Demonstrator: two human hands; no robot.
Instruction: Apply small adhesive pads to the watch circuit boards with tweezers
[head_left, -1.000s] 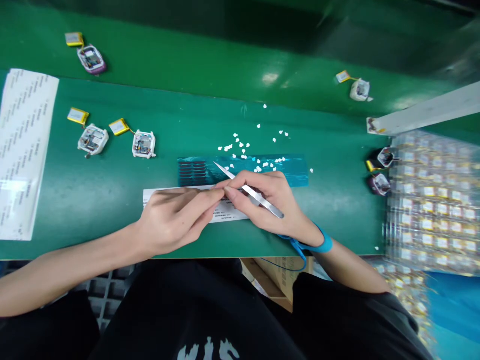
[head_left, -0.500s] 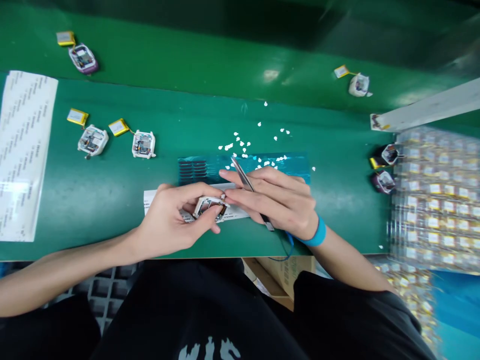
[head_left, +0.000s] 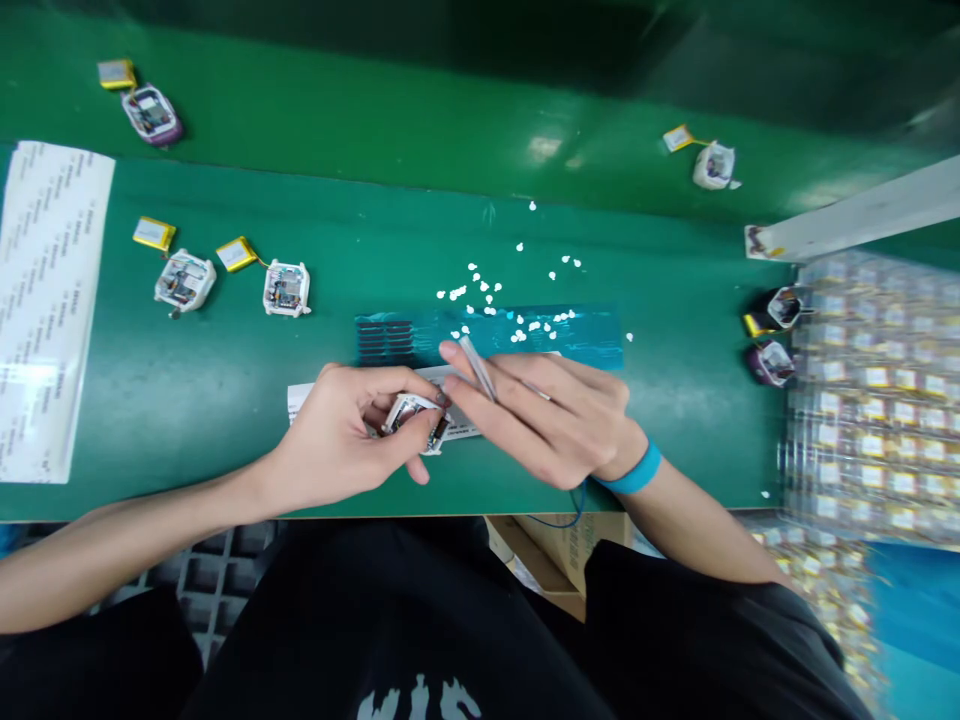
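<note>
My left hand (head_left: 360, 425) is closed on a small white watch case (head_left: 411, 412) with its circuit board showing, thumb across the front. Close by on its right, my right hand (head_left: 551, 415) holds metal tweezers (head_left: 478, 366) between the fingers, with its fingertips near the case's right edge. Part of the tweezers is hidden by the fingers. Under both hands lies a printed white strip (head_left: 301, 396). Just beyond them is a blue film sheet (head_left: 435, 340) with rows of dark strips at its left end. Several small white round stickers (head_left: 489, 300) are scattered on and beyond the film.
White watch cases with yellow batteries (head_left: 286, 288) lie at left, beside a printed white sheet (head_left: 56, 310). A purple case (head_left: 152, 115) sits far left, a white one (head_left: 714, 166) far right. Clear trays (head_left: 877, 400) stack at right. A blue band (head_left: 637, 468) trails a cord.
My right hand has turned and the tweezers have swung, showing less of their length. The cases on the far green strip have shifted slightly left. My left hand keeps its hold.
</note>
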